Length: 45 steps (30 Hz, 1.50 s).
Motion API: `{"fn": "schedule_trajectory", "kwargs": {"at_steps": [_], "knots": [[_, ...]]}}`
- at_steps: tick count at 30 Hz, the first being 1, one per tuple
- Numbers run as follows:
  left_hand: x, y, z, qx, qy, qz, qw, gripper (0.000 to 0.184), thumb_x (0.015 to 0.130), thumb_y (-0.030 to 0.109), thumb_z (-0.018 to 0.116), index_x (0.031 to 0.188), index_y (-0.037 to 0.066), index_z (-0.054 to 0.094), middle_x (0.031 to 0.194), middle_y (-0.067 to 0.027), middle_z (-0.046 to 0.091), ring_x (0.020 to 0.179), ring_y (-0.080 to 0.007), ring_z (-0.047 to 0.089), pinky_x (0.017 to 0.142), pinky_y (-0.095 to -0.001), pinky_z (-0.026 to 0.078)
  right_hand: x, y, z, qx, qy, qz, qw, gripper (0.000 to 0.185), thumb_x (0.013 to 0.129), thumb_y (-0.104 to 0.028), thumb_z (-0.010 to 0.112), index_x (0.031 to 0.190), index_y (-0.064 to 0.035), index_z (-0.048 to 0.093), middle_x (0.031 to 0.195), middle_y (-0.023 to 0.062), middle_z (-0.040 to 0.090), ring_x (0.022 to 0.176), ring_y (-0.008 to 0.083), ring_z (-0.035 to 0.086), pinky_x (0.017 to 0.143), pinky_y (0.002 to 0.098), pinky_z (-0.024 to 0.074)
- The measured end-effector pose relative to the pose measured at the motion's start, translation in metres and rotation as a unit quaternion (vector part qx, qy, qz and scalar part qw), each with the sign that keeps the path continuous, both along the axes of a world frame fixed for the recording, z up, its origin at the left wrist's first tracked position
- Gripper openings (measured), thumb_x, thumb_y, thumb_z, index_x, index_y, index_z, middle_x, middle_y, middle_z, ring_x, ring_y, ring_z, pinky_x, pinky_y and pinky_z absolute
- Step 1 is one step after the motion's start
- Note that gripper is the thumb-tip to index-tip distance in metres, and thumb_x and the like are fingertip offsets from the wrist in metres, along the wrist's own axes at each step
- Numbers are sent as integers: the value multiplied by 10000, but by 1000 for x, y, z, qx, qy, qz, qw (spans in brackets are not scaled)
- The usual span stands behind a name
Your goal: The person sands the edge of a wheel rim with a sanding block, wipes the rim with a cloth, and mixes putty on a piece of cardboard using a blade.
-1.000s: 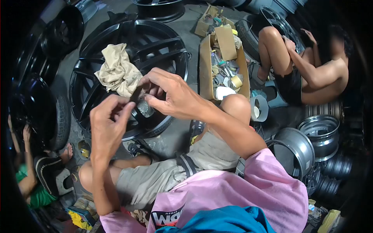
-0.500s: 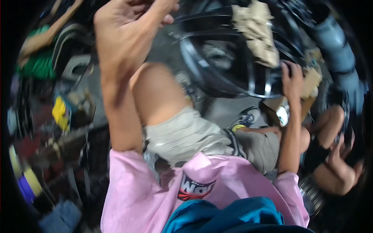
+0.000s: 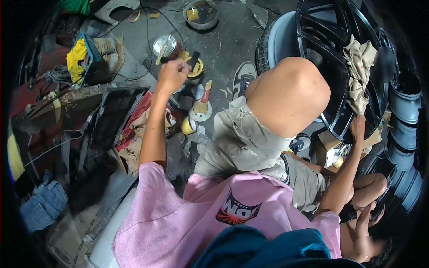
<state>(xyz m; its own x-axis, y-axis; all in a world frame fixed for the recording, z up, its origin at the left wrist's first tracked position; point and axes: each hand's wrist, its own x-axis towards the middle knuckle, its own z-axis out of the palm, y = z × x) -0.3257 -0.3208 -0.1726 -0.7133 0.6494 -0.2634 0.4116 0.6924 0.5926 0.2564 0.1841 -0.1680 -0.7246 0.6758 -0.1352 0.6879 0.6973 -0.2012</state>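
Note:
My left hand (image 3: pixel 173 75) is at the upper left, fingers bent around a small dark strip (image 3: pixel 194 58) that sticks up from them. Beside it are a round can (image 3: pixel 166 46) with a stick across its top and a yellow tape roll (image 3: pixel 198 68). On the right, my right hand (image 3: pixel 358 127) is at the edge of a black spoked wheel (image 3: pixel 322 27), just below a crumpled beige cloth (image 3: pixel 359 76) lying on the spokes. The fingers of my right hand are mostly hidden by the cloth and the rim.
A grey bowl (image 3: pixel 200 14) sits on the floor at the top. Yellow tape rolls (image 3: pixel 188 126) and a red-handled tool (image 3: pixel 206 91) lie near my leg. A cardboard box (image 3: pixel 329 140) is below the wheel. Another person (image 3: pixel 370 184) sits at the lower right.
The view has swung left, so the wheel is now at the right. My hands, close together a second ago, are far apart. My left hand has moved to the can and tape.

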Motion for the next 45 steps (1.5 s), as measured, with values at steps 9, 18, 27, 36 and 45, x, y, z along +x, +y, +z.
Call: {"fn": "schedule_trajectory", "kwargs": {"at_steps": [9, 18, 27, 36, 45], "knots": [[9, -44, -153, 7, -262, 155, 953, 248, 923, 261, 852, 930, 18, 798, 825, -15, 756, 695, -145, 687, 668, -342, 555, -44, -34, 20, -148, 27, -80, 985, 535, 970, -177, 691, 1478, -17, 630, 1528, 192, 601, 1430, 317, 543, 1223, 402, 388], [33, -67, -155, -398, -76, 70, 911, 731, 807, 480, 877, 1343, 22, 686, 1403, -218, 703, 1290, -377, 689, 1085, -469, 566, -29, -19, 0, -207, 107, -140, 962, 586, 912, -166, 743, 1470, -22, 636, 1524, 189, 605, 1425, 324, 547, 1222, 409, 390], [42, -70, -189, -424, -80, 56, 900, 672, 813, 382, 872, 1345, 21, 676, 1393, -240, 700, 1303, -353, 689, 1083, -461, 566, -29, -25, 3, -113, 83, -100, 985, 736, 857, -191, 798, 1534, -42, 549, 1555, 195, 571, 1421, 323, 548, 1212, 409, 401], [9, -81, -101, -134, -358, 127, 915, 291, 874, 222, 895, 1036, 2, 795, 849, -74, 778, 722, -191, 757, 582, -307, 572, -28, -22, -3, -86, 84, -96, 988, 575, 966, -227, 703, 1500, -41, 596, 1555, 201, 581, 1438, 347, 545, 1204, 408, 405], [31, -25, -9, 107, -434, 149, 882, 280, 987, 190, 813, 1123, -48, 759, 964, -111, 783, 818, -175, 786, 709, -262, 638, -64, -48, 26, -115, 122, -99, 981, 523, 1016, -215, 622, 1505, -31, 584, 1583, 212, 555, 1472, 337, 520, 1218, 399, 391]]}}
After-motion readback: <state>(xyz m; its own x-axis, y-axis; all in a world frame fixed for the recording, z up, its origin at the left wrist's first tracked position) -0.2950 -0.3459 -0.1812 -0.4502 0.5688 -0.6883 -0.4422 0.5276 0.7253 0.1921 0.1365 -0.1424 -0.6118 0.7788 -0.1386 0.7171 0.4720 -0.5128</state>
